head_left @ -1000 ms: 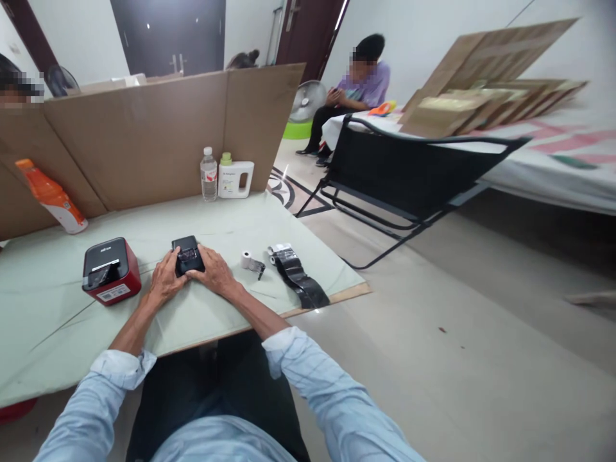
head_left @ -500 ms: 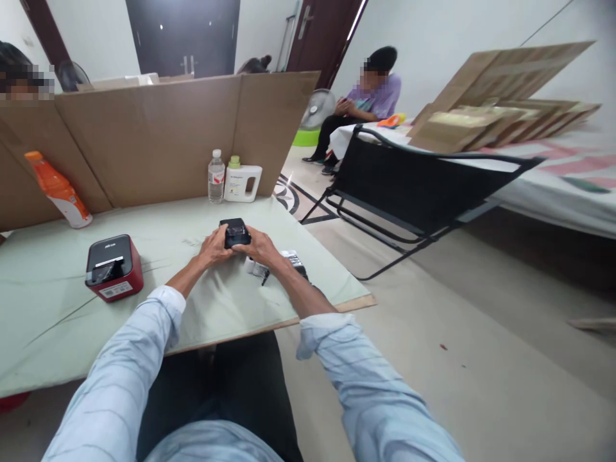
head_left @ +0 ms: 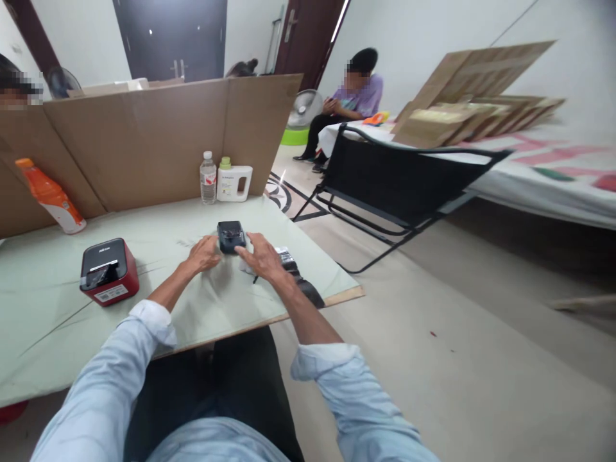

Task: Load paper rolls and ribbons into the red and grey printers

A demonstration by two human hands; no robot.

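A small black box-shaped device, resembling a portable label printer, rests on the pale green tabletop. Just off its left side is my left hand, with loosely curved fingers and nothing in them. At the device's front right corner, my right hand has its thumb against or very near the edge, fingers apart. Partly hidden behind the right hand and forearm lie a black-and-white packet and a dark item. A larger red-and-black label printer stands to the left.
An orange bottle, a clear water bottle and a white jug stand along a cardboard screen. Right of the table are a black folding chair and a seated person. Cardboard boxes lie on a bed.
Both hands have loosened from the black device, which now sits on the table. My left hand has drawn away to the left. The camera view has turned slightly right.
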